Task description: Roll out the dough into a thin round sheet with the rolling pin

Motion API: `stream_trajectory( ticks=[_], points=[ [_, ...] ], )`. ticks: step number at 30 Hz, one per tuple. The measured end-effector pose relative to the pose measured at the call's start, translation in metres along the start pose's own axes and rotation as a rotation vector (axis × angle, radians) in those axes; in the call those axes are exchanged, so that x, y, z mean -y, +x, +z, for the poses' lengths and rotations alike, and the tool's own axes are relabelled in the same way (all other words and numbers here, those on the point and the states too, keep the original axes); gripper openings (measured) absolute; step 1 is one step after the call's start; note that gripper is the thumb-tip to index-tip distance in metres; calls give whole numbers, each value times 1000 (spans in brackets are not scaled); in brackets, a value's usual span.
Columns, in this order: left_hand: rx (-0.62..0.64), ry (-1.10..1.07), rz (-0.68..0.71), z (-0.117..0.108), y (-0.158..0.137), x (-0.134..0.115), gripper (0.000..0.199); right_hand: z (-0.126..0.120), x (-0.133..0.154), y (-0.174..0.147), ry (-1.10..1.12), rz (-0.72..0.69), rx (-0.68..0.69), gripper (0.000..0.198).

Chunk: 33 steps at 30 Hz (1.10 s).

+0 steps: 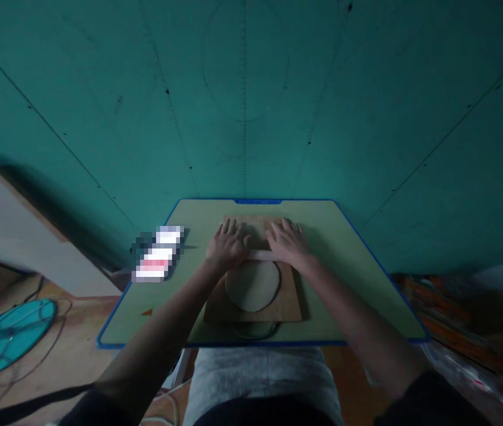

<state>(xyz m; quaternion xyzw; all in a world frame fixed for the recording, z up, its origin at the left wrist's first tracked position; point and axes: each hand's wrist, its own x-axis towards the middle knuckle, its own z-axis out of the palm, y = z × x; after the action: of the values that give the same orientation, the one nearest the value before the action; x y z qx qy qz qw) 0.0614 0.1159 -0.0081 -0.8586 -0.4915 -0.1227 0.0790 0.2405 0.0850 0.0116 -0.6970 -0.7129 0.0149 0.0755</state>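
Observation:
A wooden rolling pin (261, 255) lies crosswise over a wooden board (293, 305), its ends hidden under my palms. My left hand (228, 244) rests on the pin's left part, fingers stretched forward and apart. On the right part lies my right hand (289, 239), palm down, its fingers also stretched forward. Just below the pin is a flat round sheet of dough (252, 287). The sheet's far edge meets the pin, and I cannot tell how far it runs beneath it.
The board sits on a small pale table (340, 266) with a blue rim. A phone-like, pixelated object (159, 254) stands at the left edge, near a small orange triangle (147, 312). A green wall (251, 118) rises behind. Cables and a turquoise round object (12, 337) are on the floor.

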Motion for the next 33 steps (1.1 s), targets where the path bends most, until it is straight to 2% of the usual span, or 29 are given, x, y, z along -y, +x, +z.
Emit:
stream_trajectory(
  ticks=[3,9,11,13,17,24,26,28,31,33],
  points=[
    [-24,-1,19,-9,-37,-8,50,6,7,-37,-24,-50,-86,48],
    [-138,-23,112,-23,-145,-33,55,16,24,-129,8,-214,-186,49],
    [-151,-23,104,-26,-165,-41,59,18,27,-147,16,-238,-217,48],
    [-150,-31,90,-27,-173,-45,63,19,27,-155,8,-267,-235,48],
    [-131,-51,92,-21,-160,-43,80,19,20,-144,7,-319,-199,53],
    [-107,-82,137,-10,-105,-22,88,11,11,-79,-25,-297,-91,54],
    [-110,-93,144,-8,-94,-16,80,9,8,-67,-15,-317,-68,52],
    [-93,-120,159,-10,-87,-11,60,8,6,-63,-6,-352,-86,48],
    [-49,-198,167,-17,-83,-2,33,11,5,-68,17,-366,-132,34],
    [-70,-275,109,-22,-82,5,28,13,2,-75,32,-328,-141,23]
  ],
)
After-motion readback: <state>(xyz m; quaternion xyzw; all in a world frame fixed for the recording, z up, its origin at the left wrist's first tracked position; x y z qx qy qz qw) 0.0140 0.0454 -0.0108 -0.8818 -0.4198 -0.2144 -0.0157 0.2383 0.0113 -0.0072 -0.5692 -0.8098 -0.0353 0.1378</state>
